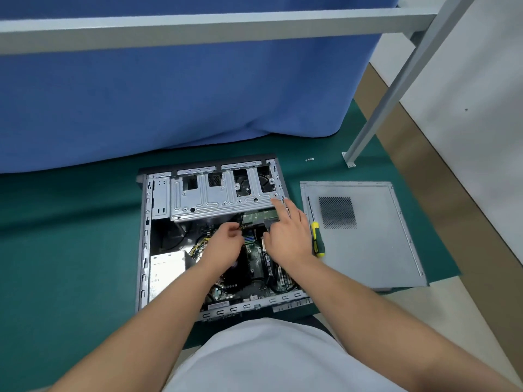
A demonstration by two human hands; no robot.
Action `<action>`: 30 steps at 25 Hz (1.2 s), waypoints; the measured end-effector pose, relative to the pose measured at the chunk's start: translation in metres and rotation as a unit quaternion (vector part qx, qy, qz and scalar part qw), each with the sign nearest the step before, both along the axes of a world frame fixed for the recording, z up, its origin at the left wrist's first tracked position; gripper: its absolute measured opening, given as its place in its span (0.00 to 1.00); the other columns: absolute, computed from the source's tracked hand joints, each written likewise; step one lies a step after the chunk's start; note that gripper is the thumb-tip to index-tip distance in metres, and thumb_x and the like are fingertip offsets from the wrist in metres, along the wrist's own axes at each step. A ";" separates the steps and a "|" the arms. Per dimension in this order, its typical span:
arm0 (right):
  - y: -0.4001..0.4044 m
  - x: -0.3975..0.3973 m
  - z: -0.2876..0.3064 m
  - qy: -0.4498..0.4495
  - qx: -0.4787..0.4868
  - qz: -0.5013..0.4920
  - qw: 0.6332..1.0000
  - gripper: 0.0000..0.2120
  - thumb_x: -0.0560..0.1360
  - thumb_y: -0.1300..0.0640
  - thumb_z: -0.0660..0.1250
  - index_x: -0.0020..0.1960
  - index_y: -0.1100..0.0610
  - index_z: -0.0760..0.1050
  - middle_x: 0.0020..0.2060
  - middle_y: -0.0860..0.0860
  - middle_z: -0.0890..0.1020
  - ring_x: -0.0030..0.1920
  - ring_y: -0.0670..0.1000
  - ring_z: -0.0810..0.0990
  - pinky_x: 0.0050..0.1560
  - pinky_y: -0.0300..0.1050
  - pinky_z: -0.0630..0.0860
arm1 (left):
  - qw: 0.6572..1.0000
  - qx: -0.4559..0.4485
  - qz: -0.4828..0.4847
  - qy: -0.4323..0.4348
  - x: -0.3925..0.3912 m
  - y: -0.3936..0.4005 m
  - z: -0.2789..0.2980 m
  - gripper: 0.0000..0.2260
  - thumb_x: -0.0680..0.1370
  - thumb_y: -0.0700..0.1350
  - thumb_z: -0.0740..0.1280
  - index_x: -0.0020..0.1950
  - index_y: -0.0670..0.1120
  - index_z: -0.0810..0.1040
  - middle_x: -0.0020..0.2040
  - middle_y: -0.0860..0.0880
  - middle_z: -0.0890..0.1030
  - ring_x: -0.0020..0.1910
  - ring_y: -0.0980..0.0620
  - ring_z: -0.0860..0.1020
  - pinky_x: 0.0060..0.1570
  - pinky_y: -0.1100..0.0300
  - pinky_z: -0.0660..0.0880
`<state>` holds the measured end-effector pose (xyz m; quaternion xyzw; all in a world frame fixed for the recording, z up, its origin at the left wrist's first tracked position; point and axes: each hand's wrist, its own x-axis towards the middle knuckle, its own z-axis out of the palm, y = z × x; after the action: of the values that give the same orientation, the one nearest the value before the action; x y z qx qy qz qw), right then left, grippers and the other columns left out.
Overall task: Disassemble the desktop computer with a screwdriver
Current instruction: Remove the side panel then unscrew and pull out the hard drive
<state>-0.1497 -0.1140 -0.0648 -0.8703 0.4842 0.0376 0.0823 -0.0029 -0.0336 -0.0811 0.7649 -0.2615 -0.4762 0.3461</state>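
Green matting point(70, 236) covers the floor, and the open computer case point(209, 236) lies flat on it, long side running from 12 to 6 o'clock. Its side panel point(365, 236) rests at 3 o'clock, probably taken off to reach inside. On it lies the screwdriver point(316, 233), tip toward 12. The left hand point(223, 244) curls its fingers among wires; what it holds I cannot tell. The right hand point(288, 233) is spread, one finger touching the metal drive cage point(215, 196).

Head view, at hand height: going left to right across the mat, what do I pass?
Power supply → left hand → right hand → screwdriver → side panel, with the screwdriver lying on the panel's left edge. Both hands are inside the open case.
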 end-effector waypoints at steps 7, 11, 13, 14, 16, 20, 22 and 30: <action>0.011 -0.016 -0.007 0.007 0.020 0.014 1.000 0.16 0.80 0.46 0.64 0.46 0.54 0.86 0.83 0.48 0.54 0.82 0.54 0.50 0.79 0.54 0.48 | 0.947 0.031 0.189 0.259 0.000 -0.060 -0.015 0.07 0.79 0.36 0.68 0.57 0.38 0.78 0.56 0.40 0.82 0.51 0.44 0.82 0.52 0.51 0.80; 0.025 -0.027 -0.004 0.013 0.027 0.053 0.998 0.16 0.79 0.47 0.64 0.44 0.54 0.86 0.82 0.48 0.56 0.82 0.55 0.50 0.80 0.54 0.49 | 0.926 0.035 0.194 0.321 0.001 -0.059 -0.016 0.10 0.80 0.40 0.70 0.60 0.37 0.80 0.56 0.38 0.85 0.56 0.37 0.84 0.57 0.43 0.81; 0.025 -0.034 -0.003 0.007 0.030 0.067 0.997 0.16 0.79 0.47 0.63 0.44 0.54 0.86 0.82 0.48 0.57 0.82 0.54 0.50 0.81 0.53 0.49 | 0.925 0.040 0.189 0.328 0.001 -0.058 -0.018 0.13 0.80 0.42 0.71 0.62 0.37 0.79 0.58 0.38 0.84 0.56 0.37 0.83 0.58 0.42 0.81; 0.024 -0.037 -0.001 0.007 0.030 0.071 0.997 0.16 0.78 0.47 0.63 0.44 0.54 0.86 0.82 0.48 0.57 0.82 0.53 0.50 0.81 0.53 0.49 | 0.927 0.044 0.186 0.324 0.001 -0.057 -0.019 0.15 0.80 0.42 0.71 0.64 0.37 0.78 0.62 0.38 0.82 0.59 0.37 0.82 0.62 0.42 0.78; 0.021 -0.044 0.001 0.006 0.035 0.080 0.996 0.16 0.78 0.46 0.64 0.42 0.53 0.86 0.82 0.48 0.58 0.82 0.51 0.51 0.80 0.52 0.49 | 0.932 0.050 0.184 0.307 -0.001 -0.054 -0.019 0.17 0.80 0.42 0.71 0.67 0.38 0.75 0.68 0.40 0.78 0.65 0.38 0.78 0.68 0.40 0.74; 0.026 -0.061 0.009 -0.008 0.041 0.108 0.993 0.17 0.77 0.45 0.64 0.39 0.52 0.85 0.81 0.48 0.61 0.81 0.51 0.54 0.80 0.54 0.55 | 0.922 0.059 0.224 0.310 -0.007 -0.020 -0.008 0.11 0.81 0.38 0.69 0.63 0.40 0.77 0.62 0.42 0.82 0.59 0.42 0.81 0.52 0.46 0.81; 0.028 -0.065 0.012 -0.028 0.040 0.121 0.991 0.17 0.78 0.45 0.64 0.39 0.52 0.86 0.80 0.48 0.64 0.80 0.52 0.57 0.79 0.56 0.58 | 0.910 0.054 0.249 0.328 -0.008 0.001 0.000 0.10 0.81 0.35 0.67 0.61 0.40 0.77 0.58 0.41 0.83 0.55 0.43 0.82 0.43 0.50 0.82; 0.025 -0.034 0.019 -0.126 0.111 0.080 0.983 0.12 0.74 0.50 0.71 0.54 0.50 0.73 0.63 0.47 0.74 0.61 0.50 0.75 0.62 0.47 0.74 | 0.872 -0.010 0.348 0.345 0.006 0.054 0.031 0.18 0.78 0.30 0.66 0.67 0.38 0.71 0.58 0.37 0.82 0.54 0.40 0.84 0.48 0.47 0.85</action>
<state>-0.1834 -0.0889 -0.0456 -0.8895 0.3914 -0.0128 0.2352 0.0034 0.0200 -0.0498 0.5902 0.1528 -0.5562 0.5648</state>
